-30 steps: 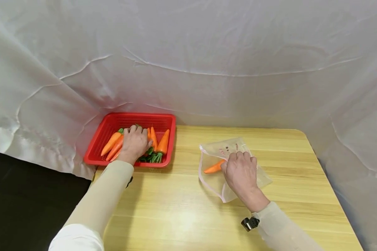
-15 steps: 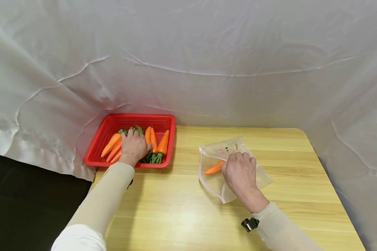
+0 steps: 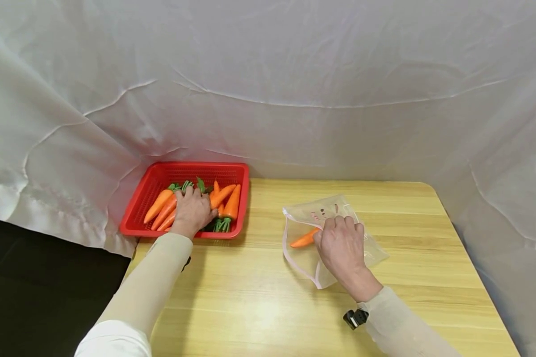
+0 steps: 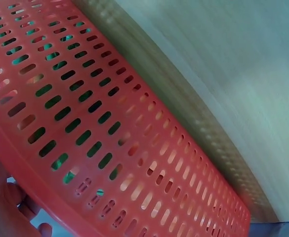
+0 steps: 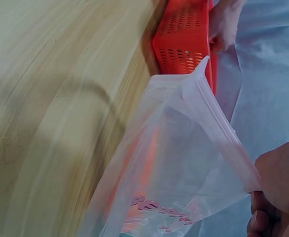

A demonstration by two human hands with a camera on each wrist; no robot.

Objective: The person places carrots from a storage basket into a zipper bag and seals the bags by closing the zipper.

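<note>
both sleeved arms reach forward, well apart; left hand curls its fingers downward, right hand pinches with bent fingers.

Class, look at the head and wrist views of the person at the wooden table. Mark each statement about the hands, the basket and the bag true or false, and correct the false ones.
1. The left hand is inside the red basket, among the carrots. True.
2. The clear zip bag is empty. False: one carrot lies inside it.
3. The right hand grips the bag's open edge. True.
4. The basket sits at the table's right end. False: it sits at the left end of the wooden table.
5. The basket's walls are solid. False: they are slotted, as the left wrist view shows.
</note>
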